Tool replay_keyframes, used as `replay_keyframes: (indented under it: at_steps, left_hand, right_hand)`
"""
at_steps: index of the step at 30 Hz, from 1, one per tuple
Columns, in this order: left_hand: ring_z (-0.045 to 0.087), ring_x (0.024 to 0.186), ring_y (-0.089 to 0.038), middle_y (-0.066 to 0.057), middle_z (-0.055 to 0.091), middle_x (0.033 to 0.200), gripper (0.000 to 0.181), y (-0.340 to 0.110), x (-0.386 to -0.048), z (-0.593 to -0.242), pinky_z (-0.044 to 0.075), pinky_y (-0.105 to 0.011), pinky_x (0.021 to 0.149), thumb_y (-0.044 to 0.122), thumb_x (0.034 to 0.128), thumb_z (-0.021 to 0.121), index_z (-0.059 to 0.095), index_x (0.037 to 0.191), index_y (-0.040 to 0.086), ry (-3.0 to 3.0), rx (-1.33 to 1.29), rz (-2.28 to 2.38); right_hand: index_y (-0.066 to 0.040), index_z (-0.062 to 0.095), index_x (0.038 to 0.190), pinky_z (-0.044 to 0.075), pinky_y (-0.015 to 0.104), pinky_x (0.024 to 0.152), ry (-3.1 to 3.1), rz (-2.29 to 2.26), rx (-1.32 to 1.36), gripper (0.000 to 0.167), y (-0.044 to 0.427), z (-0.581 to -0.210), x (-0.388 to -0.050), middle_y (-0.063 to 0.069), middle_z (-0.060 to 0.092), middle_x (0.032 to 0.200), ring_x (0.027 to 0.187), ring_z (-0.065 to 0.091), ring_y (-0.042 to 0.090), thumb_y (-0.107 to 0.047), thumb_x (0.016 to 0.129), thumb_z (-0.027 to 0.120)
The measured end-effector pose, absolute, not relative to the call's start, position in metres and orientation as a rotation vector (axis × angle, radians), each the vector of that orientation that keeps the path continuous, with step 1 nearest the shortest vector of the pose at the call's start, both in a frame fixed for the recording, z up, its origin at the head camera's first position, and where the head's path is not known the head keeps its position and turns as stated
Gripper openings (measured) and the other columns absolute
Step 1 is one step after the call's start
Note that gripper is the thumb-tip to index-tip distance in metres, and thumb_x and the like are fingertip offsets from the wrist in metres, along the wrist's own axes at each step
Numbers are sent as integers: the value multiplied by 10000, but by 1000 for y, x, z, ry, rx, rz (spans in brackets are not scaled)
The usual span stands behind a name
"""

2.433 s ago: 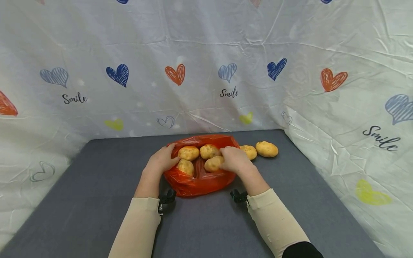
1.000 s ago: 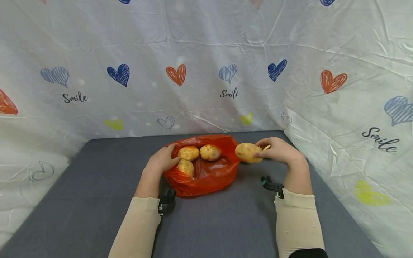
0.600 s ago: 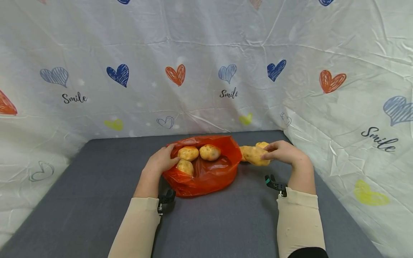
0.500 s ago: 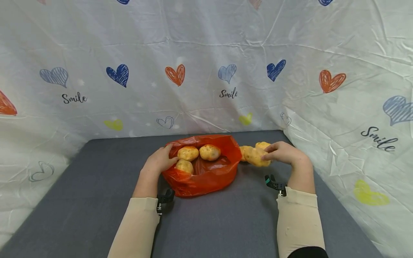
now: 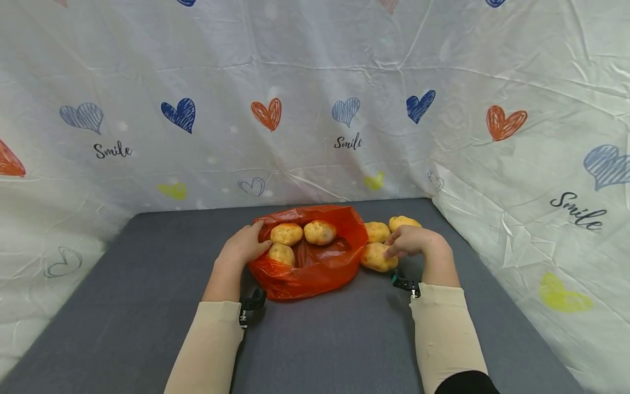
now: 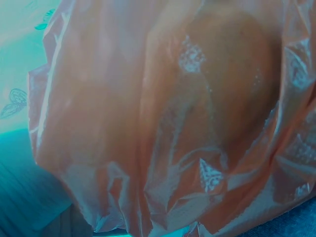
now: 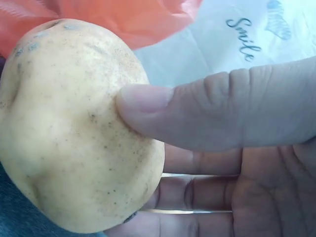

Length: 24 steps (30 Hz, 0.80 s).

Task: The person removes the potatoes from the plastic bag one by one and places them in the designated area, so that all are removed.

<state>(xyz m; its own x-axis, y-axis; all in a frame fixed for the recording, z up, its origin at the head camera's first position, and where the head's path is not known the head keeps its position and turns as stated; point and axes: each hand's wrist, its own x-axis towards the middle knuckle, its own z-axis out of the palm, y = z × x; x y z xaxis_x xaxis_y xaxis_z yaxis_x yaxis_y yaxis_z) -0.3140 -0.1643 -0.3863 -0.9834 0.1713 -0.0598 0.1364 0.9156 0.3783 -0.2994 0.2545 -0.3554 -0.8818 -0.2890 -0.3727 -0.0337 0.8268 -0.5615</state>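
Observation:
A red plastic bag (image 5: 310,282) lies with its mouth spread, and three potatoes show inside, one of them (image 5: 320,232) at the back. My left hand (image 5: 244,244) grips the bag's left rim; in the left wrist view the bag's film (image 6: 113,123) hides the fingers. Just right of the bag, my right hand (image 5: 412,242) holds a potato (image 5: 378,258). The right wrist view shows the thumb on this potato (image 7: 74,128) and the fingers behind it. Two more potatoes lie behind it, one (image 5: 377,232) beside the bag and another (image 5: 403,222) farther right.
A dark grey table (image 5: 315,350) bears everything. Behind and beside it hangs a pale sheet (image 5: 305,49) printed with hearts and words. Black straps with small devices sit on both wrists.
My right hand took a potato out of the bag, carried it right, and has now brought it down and nearer, in front of the two others. The left hand has barely moved.

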Motion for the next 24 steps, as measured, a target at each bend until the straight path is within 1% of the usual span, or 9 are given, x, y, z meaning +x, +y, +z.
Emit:
replay_keyframes:
  at_steps: [3,6,10,14,19,22,24]
  left_hand:
    - [419,1393,-478,-329,439,1502,717,-164,-314,-386,353,-623,1121,325,1008,626,340,1577,-6,2981,238,579]
    - [412,1396,-484,-333,434,1504,717,-164,-314,-387,352,-626,1121,325,1009,626,339,1576,-8,2977,242,579]
    - [412,1395,-485,-335,435,1502,715,-163,-314,-386,351,-624,1122,322,1011,627,340,1575,-11,2979,250,581]
    - [416,1393,-483,-333,439,1500,715,-163,-314,-385,353,-621,1121,323,1010,629,343,1575,-9,2988,251,576]
    - [416,1394,-484,-333,440,1500,718,-163,-314,-386,353,-620,1122,324,1008,630,342,1575,-11,2988,246,567]
    - [415,1395,-484,-334,441,1499,717,-163,-314,-386,352,-621,1123,321,1007,629,343,1573,-13,2985,241,569]
    - [415,1394,-484,-334,442,1497,716,-163,-314,-387,351,-621,1123,320,1006,630,344,1571,-14,2985,240,572]
  right_hand:
    - [5,678,1236,515,412,873,2559,-768,-245,441,250,-358,-302,38,639,868,911,613,232,-270,904,773]
    - [9,682,1232,501,390,831,2568,-777,-253,423,249,-360,-304,58,630,826,886,606,238,-255,912,764]
    - [25,686,1222,496,404,833,2621,-795,-274,401,250,-361,-306,64,636,846,910,617,263,-242,930,748]
    - [19,692,1154,490,418,864,2666,-854,-246,338,250,-361,-306,79,637,852,919,609,260,-234,938,748]
    - [16,687,1114,481,386,828,2678,-876,-242,307,249,-359,-306,94,631,844,889,594,252,-227,936,750]
    - [8,698,1127,483,393,829,2702,-858,-246,314,247,-355,-303,104,645,909,917,593,271,-237,936,748]
    - [8,699,1152,495,428,853,2737,-842,-251,342,246,-350,-300,130,662,1002,960,596,295,-256,938,743]
